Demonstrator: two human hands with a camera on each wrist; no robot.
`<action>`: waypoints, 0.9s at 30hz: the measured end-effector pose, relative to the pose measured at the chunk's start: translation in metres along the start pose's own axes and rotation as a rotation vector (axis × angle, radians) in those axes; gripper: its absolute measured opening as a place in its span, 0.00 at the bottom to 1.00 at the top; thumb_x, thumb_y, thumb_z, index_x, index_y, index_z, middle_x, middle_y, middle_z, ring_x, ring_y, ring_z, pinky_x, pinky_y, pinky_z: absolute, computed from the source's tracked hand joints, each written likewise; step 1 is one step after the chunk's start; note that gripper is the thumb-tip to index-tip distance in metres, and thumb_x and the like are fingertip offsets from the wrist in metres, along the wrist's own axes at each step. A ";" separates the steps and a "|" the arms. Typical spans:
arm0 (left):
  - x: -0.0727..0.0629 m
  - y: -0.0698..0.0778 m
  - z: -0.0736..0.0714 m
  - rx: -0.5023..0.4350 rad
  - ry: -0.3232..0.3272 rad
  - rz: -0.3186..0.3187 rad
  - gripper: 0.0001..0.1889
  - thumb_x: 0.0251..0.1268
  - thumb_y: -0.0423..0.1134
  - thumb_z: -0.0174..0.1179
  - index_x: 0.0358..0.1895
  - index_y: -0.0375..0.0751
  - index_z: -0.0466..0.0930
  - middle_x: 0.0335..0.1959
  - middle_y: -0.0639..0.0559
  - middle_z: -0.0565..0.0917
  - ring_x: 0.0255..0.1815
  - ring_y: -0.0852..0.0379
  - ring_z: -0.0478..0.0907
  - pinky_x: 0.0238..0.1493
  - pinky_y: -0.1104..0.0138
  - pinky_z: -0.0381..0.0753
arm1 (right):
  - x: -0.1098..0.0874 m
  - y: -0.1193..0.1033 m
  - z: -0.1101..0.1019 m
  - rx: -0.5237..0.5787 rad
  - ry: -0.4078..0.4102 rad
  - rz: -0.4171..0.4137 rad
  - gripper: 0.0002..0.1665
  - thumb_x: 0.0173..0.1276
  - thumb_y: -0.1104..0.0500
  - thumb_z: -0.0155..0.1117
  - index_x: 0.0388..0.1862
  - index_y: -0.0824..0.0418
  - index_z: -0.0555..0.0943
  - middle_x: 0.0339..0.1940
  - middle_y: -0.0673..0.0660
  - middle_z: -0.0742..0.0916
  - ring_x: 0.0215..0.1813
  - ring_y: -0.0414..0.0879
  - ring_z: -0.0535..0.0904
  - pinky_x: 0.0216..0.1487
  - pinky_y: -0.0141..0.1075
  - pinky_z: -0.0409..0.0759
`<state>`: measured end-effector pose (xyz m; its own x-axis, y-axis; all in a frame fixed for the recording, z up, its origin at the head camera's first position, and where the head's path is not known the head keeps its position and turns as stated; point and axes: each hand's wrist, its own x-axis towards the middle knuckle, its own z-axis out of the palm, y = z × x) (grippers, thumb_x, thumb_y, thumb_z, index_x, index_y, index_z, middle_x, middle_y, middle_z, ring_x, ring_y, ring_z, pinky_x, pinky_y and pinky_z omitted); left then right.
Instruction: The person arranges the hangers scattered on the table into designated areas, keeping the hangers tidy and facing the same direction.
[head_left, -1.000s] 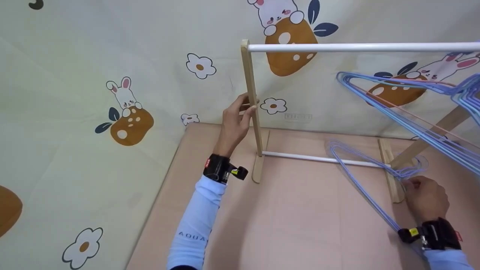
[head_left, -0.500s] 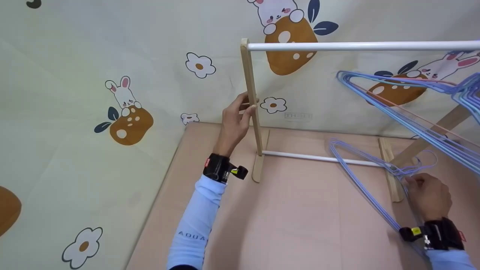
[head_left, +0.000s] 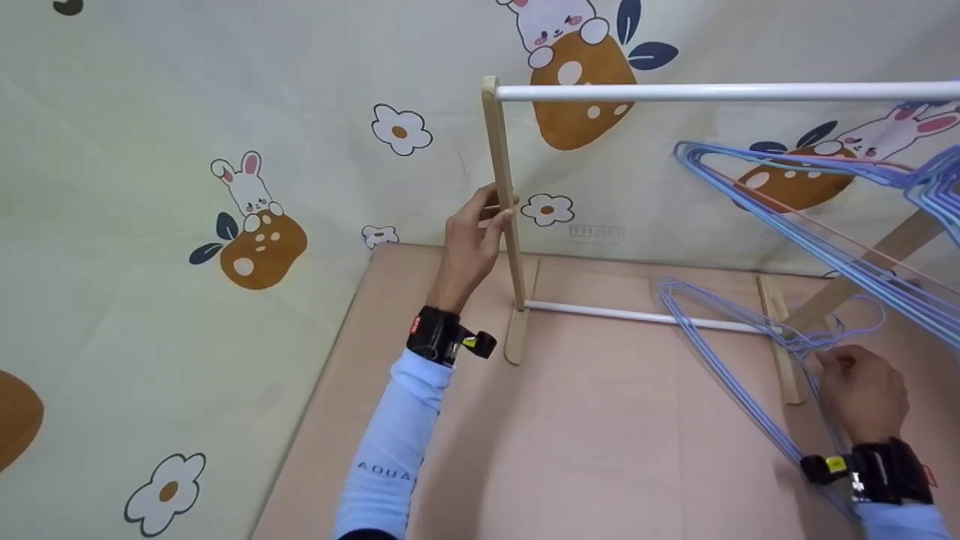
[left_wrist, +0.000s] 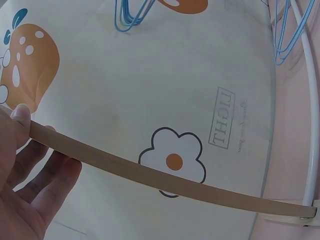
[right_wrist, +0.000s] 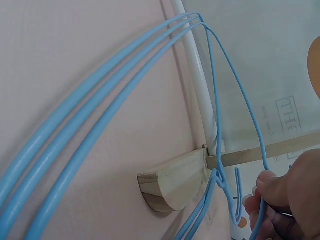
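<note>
My left hand grips the wooden upright of a small rack between thumb and fingers; in the left wrist view the fingers lie along one side of it. Low at the right, my right hand is beside several thin blue wire hangers. The right wrist view shows its thumb and fingers pinching one hanger's wire. The other hangers of this bunch hang together, their hooks close to the wooden foot. One hook loops out to the right of the others in the head view.
The rack's white top bar spans above, and a white lower bar runs near the floor. More blue hangers and a pink one, a bunch of hangers, hang at upper right. Rabbit-print sheeting stands behind, above a pinkish surface.
My right hand has shifted slightly right, and one hanger's hook has swung out to the right, apart from the others. The left hand stays on the upright.
</note>
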<state>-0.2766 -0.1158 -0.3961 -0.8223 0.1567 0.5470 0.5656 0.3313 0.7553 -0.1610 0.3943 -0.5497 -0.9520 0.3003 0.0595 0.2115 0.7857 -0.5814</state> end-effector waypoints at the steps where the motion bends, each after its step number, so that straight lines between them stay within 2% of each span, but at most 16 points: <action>1: 0.000 0.000 0.000 0.000 0.000 0.001 0.18 0.78 0.32 0.55 0.66 0.28 0.72 0.52 0.41 0.83 0.51 0.52 0.82 0.49 0.67 0.85 | 0.000 0.000 -0.001 0.002 -0.001 0.000 0.24 0.79 0.53 0.58 0.52 0.76 0.80 0.41 0.73 0.84 0.36 0.64 0.78 0.29 0.45 0.68; 8: 0.000 0.000 0.000 -0.010 0.003 -0.009 0.18 0.78 0.31 0.56 0.65 0.28 0.73 0.52 0.40 0.83 0.52 0.50 0.82 0.50 0.66 0.85 | -0.001 -0.003 -0.001 -0.012 0.041 -0.004 0.21 0.79 0.56 0.58 0.50 0.77 0.80 0.38 0.73 0.84 0.35 0.64 0.78 0.29 0.44 0.68; 15: 0.000 0.001 0.000 -0.004 0.002 0.005 0.18 0.78 0.32 0.55 0.66 0.31 0.73 0.52 0.43 0.83 0.52 0.51 0.82 0.50 0.66 0.85 | -0.005 -0.006 -0.007 -0.005 0.096 -0.007 0.19 0.77 0.57 0.59 0.46 0.76 0.81 0.39 0.73 0.85 0.37 0.67 0.78 0.30 0.47 0.69; 27: 0.000 0.000 0.000 0.012 0.003 0.005 0.19 0.79 0.33 0.54 0.66 0.29 0.73 0.52 0.43 0.83 0.51 0.52 0.82 0.50 0.67 0.85 | -0.008 -0.005 -0.016 -0.001 0.173 -0.021 0.16 0.74 0.59 0.62 0.42 0.74 0.83 0.36 0.71 0.85 0.35 0.64 0.78 0.30 0.47 0.67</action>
<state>-0.2763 -0.1159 -0.3961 -0.8192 0.1555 0.5521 0.5690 0.3413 0.7482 -0.1512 0.3967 -0.5339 -0.9040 0.3723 0.2100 0.1923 0.7930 -0.5781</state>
